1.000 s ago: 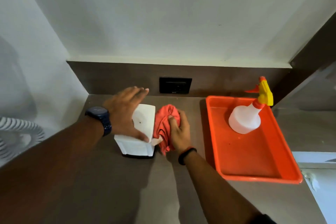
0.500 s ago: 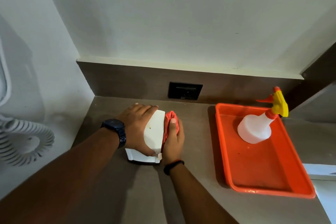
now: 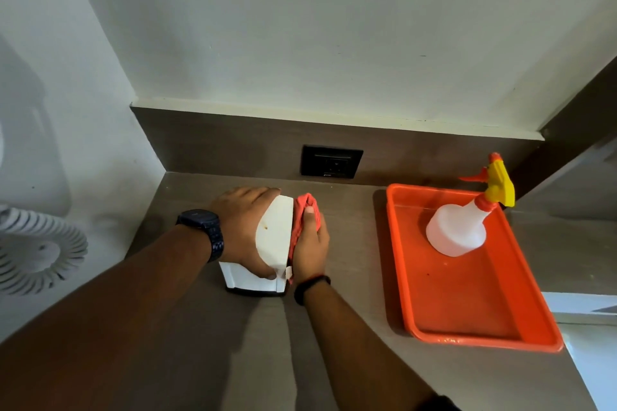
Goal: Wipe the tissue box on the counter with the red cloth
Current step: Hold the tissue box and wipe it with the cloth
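A: Box position?
B: On grey-brown counter (image 3: pixel 350 243), left of orange plastic tray (image 3: pixel 474 304), stands white rectangular tissue box (image 3: pixel 275 233); left hand (image 3: pixel 242 227) clasps its top, fingers and thumb spanning it.
A: And right hand (image 3: pixel 310 243)?
B: Fingers curled round bunched red fabric cloth (image 3: pixel 305 207); cloth pressed against box's right side.

left: side wall (image 3: pixel 83 117) near | right: counter (image 3: pixel 354 243) gap, then orange tray (image 3: pixel 397 260) (spray bottle (image 3: pixel 455 232) inside) | back: backsplash (image 3: pixel 233 143)

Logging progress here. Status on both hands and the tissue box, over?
Left hand holds the tissue box from above. Right hand grips the red cloth against its right side. Nothing in the way; tray sits apart.
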### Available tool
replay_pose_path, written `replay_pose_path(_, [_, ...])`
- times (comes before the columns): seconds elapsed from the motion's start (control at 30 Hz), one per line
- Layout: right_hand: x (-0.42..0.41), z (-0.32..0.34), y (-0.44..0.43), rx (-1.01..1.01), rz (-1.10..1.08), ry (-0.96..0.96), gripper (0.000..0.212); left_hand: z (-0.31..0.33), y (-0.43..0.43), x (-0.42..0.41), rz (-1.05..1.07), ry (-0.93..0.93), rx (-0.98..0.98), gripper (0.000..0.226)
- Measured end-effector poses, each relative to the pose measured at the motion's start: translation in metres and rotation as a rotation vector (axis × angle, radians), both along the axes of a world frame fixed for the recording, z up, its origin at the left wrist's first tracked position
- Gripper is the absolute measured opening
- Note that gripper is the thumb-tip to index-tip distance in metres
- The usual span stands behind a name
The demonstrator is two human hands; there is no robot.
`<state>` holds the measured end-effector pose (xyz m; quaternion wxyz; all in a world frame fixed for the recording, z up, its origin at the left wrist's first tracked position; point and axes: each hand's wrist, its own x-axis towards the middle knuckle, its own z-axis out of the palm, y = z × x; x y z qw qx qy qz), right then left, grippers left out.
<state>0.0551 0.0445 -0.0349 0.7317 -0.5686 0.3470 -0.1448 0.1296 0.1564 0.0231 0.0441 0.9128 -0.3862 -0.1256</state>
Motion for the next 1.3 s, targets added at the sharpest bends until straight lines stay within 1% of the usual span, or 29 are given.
replay_pose_path(0.1, [-0.022, -0.006, 0.014, 0.124, -0.048, 0.093, 0.044, 0.004, -0.001, -0.002, 0.010, 0.018, 0.057, 0.140])
replay_pose_path(0.2, [-0.040, 0.003, 0.025, 0.185, -0.095, 0.056, 0.036, 0.006, -0.001, -0.003, 0.017, 0.031, 0.052, 0.140])
replay_pose_path(0.27, [-0.032, 0.008, 0.021, 0.118, -0.086, -0.013, 0.034, 0.006, -0.001, -0.003, 0.017, 0.046, 0.048, 0.140])
replay_pose_path(0.37, [-0.008, 0.013, 0.006, -0.052, -0.048, -0.052, 0.041, 0.006, -0.001, -0.002, 0.014, 0.047, 0.010, 0.136])
replay_pose_path(0.4, [-0.002, 0.011, 0.002, -0.057, -0.046, -0.037, 0.044, 0.006, -0.001, -0.001, 0.015, 0.046, 0.007, 0.135])
replay_pose_path(0.47, [0.004, -0.001, 0.002, 0.014, -0.048, 0.038, 0.045, 0.007, -0.001, -0.002, 0.019, 0.046, 0.036, 0.138])
replay_pose_path(0.57, [-0.016, -0.008, 0.017, 0.107, -0.094, 0.125, 0.044, 0.007, -0.001, -0.003, 0.023, 0.035, 0.058, 0.140])
replay_pose_path(0.63, [-0.030, 0.001, 0.025, 0.127, -0.119, 0.102, 0.041, 0.006, -0.001, -0.003, 0.022, 0.038, 0.053, 0.139])
replay_pose_path(0.7, [-0.031, 0.011, 0.024, 0.103, -0.108, 0.036, 0.040, 0.004, -0.001, -0.002, 0.024, 0.034, 0.043, 0.139])
replay_pose_path(0.77, [-0.021, 0.019, 0.016, 0.008, -0.054, -0.008, 0.040, 0.001, -0.001, -0.001, 0.031, 0.034, 0.019, 0.138])
replay_pose_path(0.83, [-0.005, 0.020, 0.006, -0.065, -0.027, 0.004, 0.044, 0.000, 0.000, 0.000, 0.042, 0.040, -0.012, 0.134])
replay_pose_path(0.97, [0.002, -0.003, 0.002, 0.027, -0.019, 0.105, 0.051, 0.002, -0.001, -0.002, 0.043, 0.059, 0.030, 0.140])
replay_pose_path(1.03, [-0.016, -0.004, 0.010, 0.087, -0.030, 0.142, 0.048, 0.004, -0.002, -0.003, 0.042, 0.056, 0.044, 0.140])
replay_pose_path(1.1, [-0.028, 0.004, 0.016, 0.122, -0.036, 0.123, 0.042, 0.006, -0.001, -0.003, 0.042, 0.053, 0.046, 0.139])
replay_pose_path(1.2, [-0.019, 0.017, 0.010, 0.032, -0.020, 0.005, 0.044, 0.005, -0.001, 0.000, 0.041, 0.051, 0.027, 0.136])
replay_pose_path(1.27, [-0.005, 0.021, 0.001, -0.050, -0.007, -0.009, 0.047, 0.001, -0.001, 0.001, 0.046, 0.044, -0.032, 0.133])
replay_pose_path(1.3, [0.000, 0.020, -0.002, -0.069, -0.007, 0.014, 0.046, 0.001, -0.002, 0.000, 0.050, 0.043, -0.049, 0.132])
